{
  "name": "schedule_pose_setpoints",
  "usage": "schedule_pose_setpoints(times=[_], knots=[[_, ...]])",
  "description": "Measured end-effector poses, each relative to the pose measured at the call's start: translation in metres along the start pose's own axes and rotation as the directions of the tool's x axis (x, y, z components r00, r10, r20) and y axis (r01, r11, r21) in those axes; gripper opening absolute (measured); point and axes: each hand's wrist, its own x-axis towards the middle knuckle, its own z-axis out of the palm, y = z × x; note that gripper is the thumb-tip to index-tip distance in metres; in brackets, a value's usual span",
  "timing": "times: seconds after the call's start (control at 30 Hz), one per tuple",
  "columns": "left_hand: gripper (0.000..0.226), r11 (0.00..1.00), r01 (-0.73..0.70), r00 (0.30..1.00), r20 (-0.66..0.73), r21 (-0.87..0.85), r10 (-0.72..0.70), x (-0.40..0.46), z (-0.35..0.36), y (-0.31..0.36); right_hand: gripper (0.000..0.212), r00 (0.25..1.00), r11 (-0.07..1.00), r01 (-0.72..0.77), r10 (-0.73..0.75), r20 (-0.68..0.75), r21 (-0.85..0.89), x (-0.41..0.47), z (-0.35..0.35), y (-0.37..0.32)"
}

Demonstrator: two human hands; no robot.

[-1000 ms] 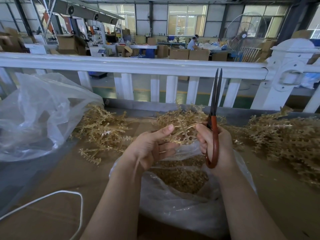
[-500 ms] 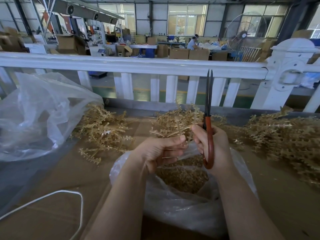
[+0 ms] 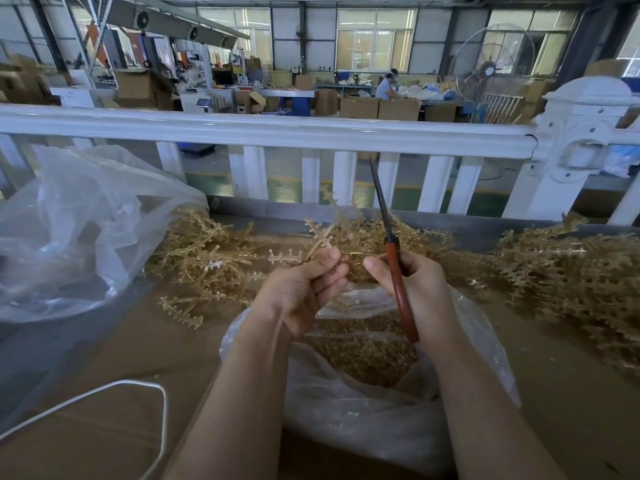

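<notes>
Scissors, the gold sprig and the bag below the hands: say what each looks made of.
Scissors: dark matte blades, likely steel; glossy red-brown handles, painted or coated.
Gold sprig: probably moulded plastic, semi-translucent, evenly repeated teeth.
Bag: thin clear plastic film, crinkled and shiny.

Scissors [image 3: 398,271]: red-orange handles, dark blades. Plastic sprigs [image 3: 322,237]: golden tan. Railing [image 3: 263,133]: white. Bag [image 3: 363,410]: clear.

Left sprue heap [image 3: 207,258] and right sprue heap [image 3: 571,282] crowd the sides; a white railing [image 3: 277,136] blocks beyond. Bare cardboard [image 3: 104,438] lies open near-left.
</notes>
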Motion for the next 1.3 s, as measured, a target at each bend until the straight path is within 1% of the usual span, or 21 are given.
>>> schedule_pose_setpoints(times=[0.13, 0.23, 0.3, 0.4, 0.47, 0.53, 0.63, 0.77, 0.87, 1.0, 1.13, 1.3], knots=[[0.024, 0.999, -0.043, 0.999, 0.015, -0.003, 0.043, 0.0, -0.005, 0.004, 0.038, 0.999, 0.995, 0.051, -0.05, 0.012, -0.088, 0.0, -0.004, -0.001], [0.018, 0.998, -0.069, 0.998, 0.005, -0.008, 0.069, 0.002, -0.008, 0.006, 0.03, 0.993, 0.972, 0.106, -0.095, 0.063, -0.211, 0.0, -0.006, 0.002], [0.015, 0.997, -0.077, 0.997, -0.011, -0.022, 0.077, 0.003, -0.008, 0.006, 0.032, 0.988, 0.944, 0.137, -0.11, 0.106, -0.3, -0.001, -0.005, 0.004], [0.009, 0.997, -0.081, 0.996, -0.026, -0.019, 0.081, 0.003, -0.009, 0.007, 0.039, 0.971, 0.881, 0.225, -0.167, 0.172, -0.416, -0.004, -0.003, 0.006], [0.006, 0.996, -0.08, 0.996, -0.043, -0.024, 0.079, 0.002, -0.008, 0.007, 0.043, 0.958, 0.851, 0.276, -0.203, 0.204, -0.446, -0.005, -0.003, 0.008], [0.009, 0.995, -0.072, 0.995, -0.077, -0.063, 0.068, 0.003, -0.008, 0.008, 0.042, 0.944, 0.824, 0.322, -0.243, 0.221, -0.466, -0.006, -0.003, 0.008], [0.007, 0.995, -0.055, 0.993, -0.109, -0.088, 0.045, 0.004, -0.01, 0.009, 0.038, 0.934, 0.806, 0.355, -0.292, 0.205, -0.473, -0.008, -0.004, 0.008], [0.007, 0.989, -0.041, 0.989, -0.146, -0.145, 0.019, 0.003, -0.013, 0.01, 0.03, 0.916, 0.741, 0.402, -0.339, 0.217, -0.539, -0.01, -0.003, 0.007], [0.005, 0.988, -0.03, 0.987, -0.16, -0.152, 0.005, 0.004, -0.016, 0.01, 0.029, 0.915, 0.71, 0.401, -0.341, 0.217, -0.579, -0.01, -0.003, 0.006], [0.004, 1.0, 0.009, 0.993, -0.12, -0.027, -0.012, 0.004, -0.013, 0.009, 0.042, 0.947, 0.663, 0.314, -0.266, 0.178, -0.68, -0.009, -0.001, 0.004], [0.007, 1.0, 0.003, 0.998, -0.069, 0.019, -0.002, 0.002, -0.01, 0.009, 0.058, 0.969, 0.675, 0.245, -0.195, 0.152, -0.697, -0.004, -0.002, 0.009], [0.01, 0.997, -0.075, 0.995, -0.062, -0.021, 0.073, 0.002, -0.009, 0.009, 0.062, 0.973, 0.702, 0.229, -0.145, 0.18, -0.674, -0.003, -0.002, 0.011]])
